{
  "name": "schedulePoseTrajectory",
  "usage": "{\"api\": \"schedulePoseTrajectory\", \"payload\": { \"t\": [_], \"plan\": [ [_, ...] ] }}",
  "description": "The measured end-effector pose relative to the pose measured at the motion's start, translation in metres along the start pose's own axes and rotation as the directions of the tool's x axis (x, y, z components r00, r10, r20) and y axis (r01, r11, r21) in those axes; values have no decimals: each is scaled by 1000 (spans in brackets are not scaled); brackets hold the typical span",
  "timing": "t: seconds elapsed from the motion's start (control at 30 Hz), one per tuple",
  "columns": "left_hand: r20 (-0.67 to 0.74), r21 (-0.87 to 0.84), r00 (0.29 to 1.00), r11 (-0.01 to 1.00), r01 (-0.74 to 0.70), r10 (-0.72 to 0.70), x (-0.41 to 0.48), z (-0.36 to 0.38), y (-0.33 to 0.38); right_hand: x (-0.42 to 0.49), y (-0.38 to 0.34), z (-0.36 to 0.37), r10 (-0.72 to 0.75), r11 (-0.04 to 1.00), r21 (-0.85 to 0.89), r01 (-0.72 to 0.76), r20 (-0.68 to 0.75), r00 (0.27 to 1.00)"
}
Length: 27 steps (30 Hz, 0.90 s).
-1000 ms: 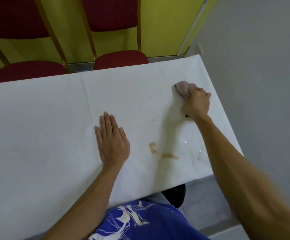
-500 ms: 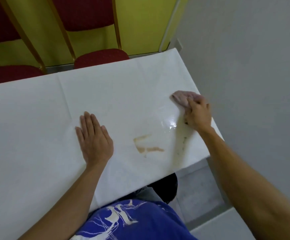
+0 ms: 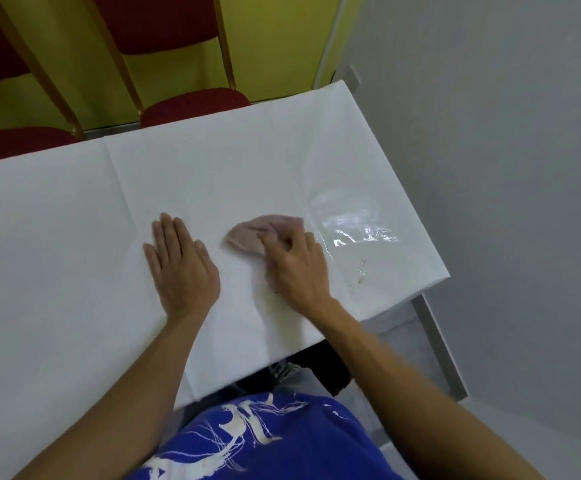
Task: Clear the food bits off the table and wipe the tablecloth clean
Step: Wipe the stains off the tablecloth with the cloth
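Note:
A white tablecloth [image 3: 213, 168] covers the table. My right hand [image 3: 294, 268] grips a pinkish cloth [image 3: 247, 237] and presses it onto the tablecloth near the middle. My left hand [image 3: 180, 268] lies flat on the tablecloth just left of it, fingers straight. A wet shiny patch [image 3: 355, 230] spreads to the right of the cloth, with a few small brownish food bits [image 3: 362, 271] near the right edge. The brown smear seen earlier is hidden under my right hand or gone.
Two red chairs [image 3: 192, 103] with gold frames stand at the table's far side against a yellow wall. A grey wall runs close along the table's right end. The table's near edge is just above my blue shirt [image 3: 265, 438].
My right hand has swept the cloth from the right edge leftward to the middle, over the brown smear, leaving a wet streak. My left hand has stayed flat.

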<state>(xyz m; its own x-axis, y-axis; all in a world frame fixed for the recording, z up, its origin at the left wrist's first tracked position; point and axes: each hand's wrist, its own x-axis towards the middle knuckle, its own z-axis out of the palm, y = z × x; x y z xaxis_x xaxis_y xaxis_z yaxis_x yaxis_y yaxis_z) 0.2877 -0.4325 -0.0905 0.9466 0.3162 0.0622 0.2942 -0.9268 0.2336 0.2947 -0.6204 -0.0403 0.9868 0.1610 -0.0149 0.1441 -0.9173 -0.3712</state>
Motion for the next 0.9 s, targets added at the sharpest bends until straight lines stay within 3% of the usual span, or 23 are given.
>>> {"api": "schedulePoseTrajectory", "payload": {
  "t": [0.1, 0.2, 0.27, 0.37, 0.47, 0.57, 0.73, 0.83, 0.9],
  "plan": [
    [3, -18, 1000, 1000, 3, -3, -1, 0, 1, 12, 79, -28, 86, 991, -94, -96, -105, 991],
    [16, -18, 1000, 1000, 4, -4, 1, 1, 2, 17, 162, -64, 375, 916, -67, -395, -205, 904],
    [25, -23, 1000, 1000, 5, -5, 2, 3, 1, 18, 167, -72, 479, 873, 2, -487, -179, 859],
    [52, -61, 999, 998, 10, -7, 4, 4, -1, 12, 97, -61, 393, 912, -58, -406, -157, 906],
    [57, -88, 998, 996, 17, -12, 5, 5, -1, -31, -4, -18, 199, 979, -30, -202, -83, 977],
    [43, -93, 999, 996, -16, 20, 3, 4, -4, -78, -60, 25, 71, 996, -59, -70, 16, 997],
    [8, -99, 999, 995, -32, 33, 1, 2, -5, -70, -15, 13, 50, 989, -137, -49, 9, 999],
    [29, -98, 999, 995, -21, 24, 1, 0, -3, -65, 49, -7, 208, 961, -172, -218, -76, 975],
    [39, -94, 999, 995, -17, 20, 1, 0, -3, -65, 103, -26, 378, 901, -157, -404, -170, 910]
  ]
}}
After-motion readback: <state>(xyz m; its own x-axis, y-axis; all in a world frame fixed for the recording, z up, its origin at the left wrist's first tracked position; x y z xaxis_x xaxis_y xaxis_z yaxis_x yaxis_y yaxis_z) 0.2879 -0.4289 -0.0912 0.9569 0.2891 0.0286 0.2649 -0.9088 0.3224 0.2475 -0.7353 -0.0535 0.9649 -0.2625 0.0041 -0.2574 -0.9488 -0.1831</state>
